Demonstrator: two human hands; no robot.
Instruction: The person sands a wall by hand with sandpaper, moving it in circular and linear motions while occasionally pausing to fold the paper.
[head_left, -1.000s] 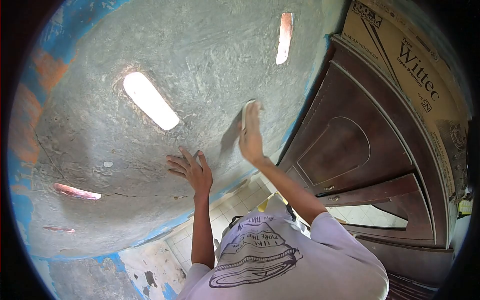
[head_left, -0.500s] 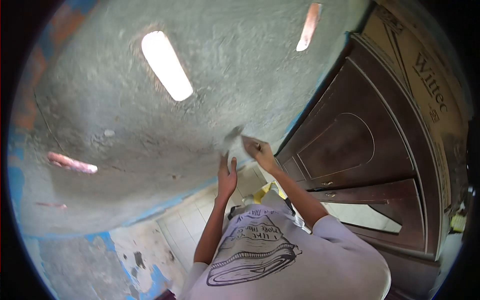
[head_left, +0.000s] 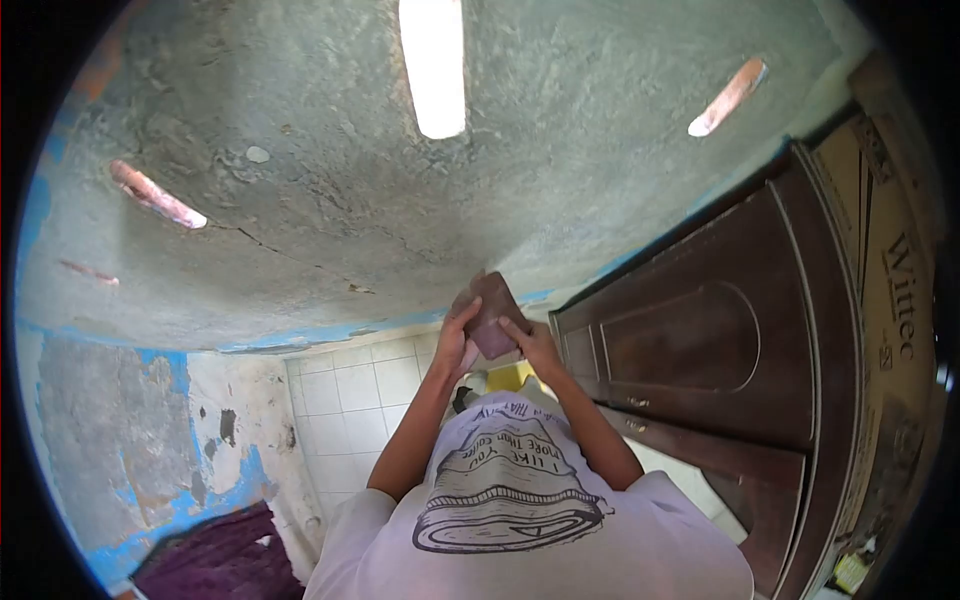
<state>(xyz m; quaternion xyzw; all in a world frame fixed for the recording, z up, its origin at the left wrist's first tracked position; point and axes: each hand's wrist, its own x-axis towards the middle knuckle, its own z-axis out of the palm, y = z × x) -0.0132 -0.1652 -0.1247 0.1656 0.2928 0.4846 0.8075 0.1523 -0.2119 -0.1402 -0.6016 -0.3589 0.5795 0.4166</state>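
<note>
A reddish-brown sheet of sandpaper (head_left: 494,322) is held up between both hands in front of the wall. My left hand (head_left: 457,340) is closed on its left edge, thumb across the near face. On the right side, my right hand (head_left: 540,352) grips the lower edge, with its thumb pressed on the sheet. The fingers behind the sheet are partly hidden. Beyond the hands rises the rough grey plaster wall (head_left: 330,210), with a crack and a small pale spot on it.
Bright slot-like openings (head_left: 433,70) pierce the wall. A dark brown wooden cabinet (head_left: 690,340) stands at right, with a cardboard box (head_left: 885,300) along its far side. White floor tiles (head_left: 370,385) and a purple cloth (head_left: 215,560) lie below left, near peeling blue-grey paint (head_left: 110,430).
My right hand has moved down from the wall with the sandpaper. My left hand has taken hold of it too, and the sheet's reddish face shows. The view has shifted.
</note>
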